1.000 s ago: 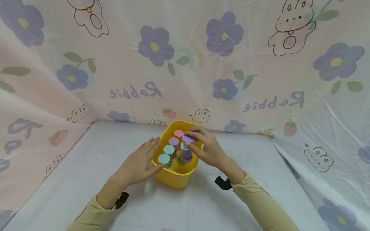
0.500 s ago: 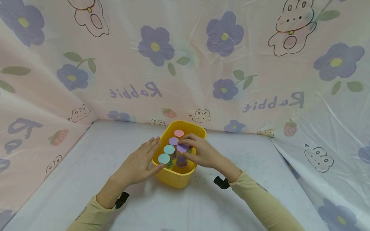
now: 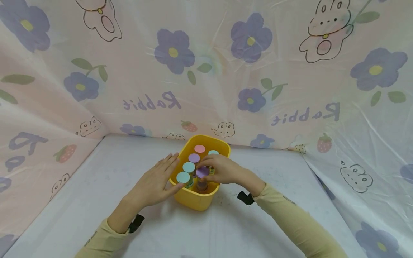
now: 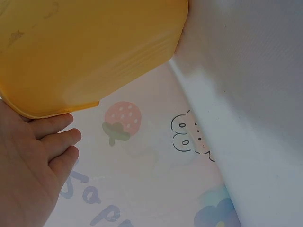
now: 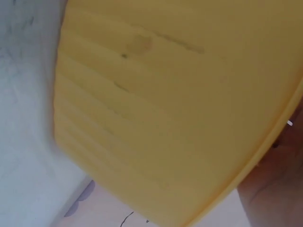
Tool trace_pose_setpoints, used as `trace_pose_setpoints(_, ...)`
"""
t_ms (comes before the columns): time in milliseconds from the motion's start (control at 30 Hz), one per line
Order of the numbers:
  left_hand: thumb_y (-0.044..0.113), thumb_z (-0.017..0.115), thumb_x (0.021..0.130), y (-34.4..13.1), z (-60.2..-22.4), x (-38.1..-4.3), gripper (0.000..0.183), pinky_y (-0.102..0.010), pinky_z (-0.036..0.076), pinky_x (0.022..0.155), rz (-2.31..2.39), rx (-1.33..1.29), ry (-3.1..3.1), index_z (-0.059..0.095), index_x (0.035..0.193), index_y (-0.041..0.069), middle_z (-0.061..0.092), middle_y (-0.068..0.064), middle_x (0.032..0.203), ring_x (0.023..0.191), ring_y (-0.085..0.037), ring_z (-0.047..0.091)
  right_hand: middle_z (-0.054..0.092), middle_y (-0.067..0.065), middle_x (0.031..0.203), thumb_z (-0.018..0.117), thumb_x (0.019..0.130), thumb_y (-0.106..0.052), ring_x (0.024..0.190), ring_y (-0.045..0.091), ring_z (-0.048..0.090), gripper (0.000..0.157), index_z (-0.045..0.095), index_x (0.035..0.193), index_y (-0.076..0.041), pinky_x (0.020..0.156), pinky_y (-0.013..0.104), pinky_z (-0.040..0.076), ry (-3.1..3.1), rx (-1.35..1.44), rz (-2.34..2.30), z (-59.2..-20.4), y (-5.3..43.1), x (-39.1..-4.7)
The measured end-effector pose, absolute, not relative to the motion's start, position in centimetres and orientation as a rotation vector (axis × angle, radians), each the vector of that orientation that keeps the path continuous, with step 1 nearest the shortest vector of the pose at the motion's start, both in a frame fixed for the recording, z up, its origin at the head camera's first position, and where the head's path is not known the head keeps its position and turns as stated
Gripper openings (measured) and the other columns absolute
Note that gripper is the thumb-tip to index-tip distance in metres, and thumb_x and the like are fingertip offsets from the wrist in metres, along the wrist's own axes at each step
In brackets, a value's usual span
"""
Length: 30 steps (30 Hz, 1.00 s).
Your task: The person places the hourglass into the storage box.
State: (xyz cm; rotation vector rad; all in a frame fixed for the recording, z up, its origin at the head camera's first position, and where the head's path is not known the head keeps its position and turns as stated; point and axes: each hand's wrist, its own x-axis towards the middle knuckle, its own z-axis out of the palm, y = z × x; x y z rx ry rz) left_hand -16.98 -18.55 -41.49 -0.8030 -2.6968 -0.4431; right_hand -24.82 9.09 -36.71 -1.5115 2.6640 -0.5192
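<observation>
A yellow plastic bin (image 3: 193, 201) holds several small, clear-looking bottles with flat round tops. My right hand (image 3: 226, 170) reaches over the bin's right rim and pinches a purple-topped bottle (image 3: 202, 173) between thumb and fingers, near the front right inside. Along the left side stand two light-blue-topped bottles (image 3: 183, 177), a lilac-topped bottle (image 3: 194, 157) and a pink-topped bottle (image 3: 199, 148). Another light-blue top (image 3: 213, 152) shows behind my right fingers. My left hand (image 3: 151, 186) lies with straight fingers against the left rim. In the right wrist view the bin wall hides the fingertips.
The bin stands on a white-covered table (image 3: 258, 229) close to the back. A pale sheet (image 3: 206, 82) printed with flowers, rabbits and strawberries rises behind and at both sides. Black straps with mounts (image 3: 246, 197) sit at both wrists.
My right hand has moved left and toward the front of the bin with the purple-topped bottle, lowering it inside. The light-blue top at the back right has come into view. The left hand stays put.
</observation>
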Motion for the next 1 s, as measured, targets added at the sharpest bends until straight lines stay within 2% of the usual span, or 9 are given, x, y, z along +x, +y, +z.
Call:
trace_pose_setpoints(267, 0.055, 0.059, 0.101, -18.4, -41.5, -17.1, 0.087, -0.053, 0.027, 0.126, -0.448, -0.812, -2.690, 0.033, 0.160, -0.003, 0.025, -0.015, 0.170, 0.156, -0.036, 0.026, 0.075, -0.005, 0.121, 0.086, 0.088, -0.023, 0.106, 0.017, 0.063, 0.034, 0.078, 0.120, -0.014, 0.095, 0.031, 0.052, 2.597, -1.491, -0.411, -36.3, 8.6, -25.6)
trace_pose_setpoints(500, 0.059, 0.055, 0.102, -18.3, -41.6, -17.2, 0.087, -0.053, 0.027, 0.126, -0.447, -0.819, -2.689, 0.033, 0.161, -0.002, 0.025, -0.014, 0.171, 0.156, -0.036, 0.026, 0.076, -0.007, 0.119, 0.087, 0.087, -0.023, 0.102, 0.015, 0.062, 0.037, 0.078, 0.121, -0.014, 0.095, 0.032, 0.050, 2.593, -1.423, -0.411, -36.3, 8.7, -26.1)
trace_pose_setpoints(833, 0.056, 0.058, 0.101, -18.5, -41.6, -17.0, 0.087, -0.053, 0.027, 0.126, -0.455, -0.808, -2.709, 0.032, 0.161, -0.001, 0.026, -0.014, 0.171, 0.157, -0.035, 0.025, 0.076, -0.009, 0.113, 0.085, 0.088, -0.019, 0.098, 0.015, 0.062, 0.035, 0.078, 0.122, -0.013, 0.090, 0.029, 0.053, 2.570, -1.411, -0.473, -36.5, 8.7, -26.0)
trace_pose_setpoints(1000, 0.061, 0.056, 0.101, -19.2, -41.5, -16.8, 0.088, -0.054, 0.024, 0.127, -0.504, -0.790, -2.744, 0.031, 0.163, 0.004, 0.023, -0.010, 0.172, 0.158, -0.033, 0.022, 0.076, -0.006, 0.117, 0.080, 0.093, -0.020, 0.100, 0.018, 0.066, 0.034, 0.076, 0.126, -0.013, 0.094, 0.038, 0.058, 2.544, -1.406, -0.575, -36.4, 9.1, -25.5)
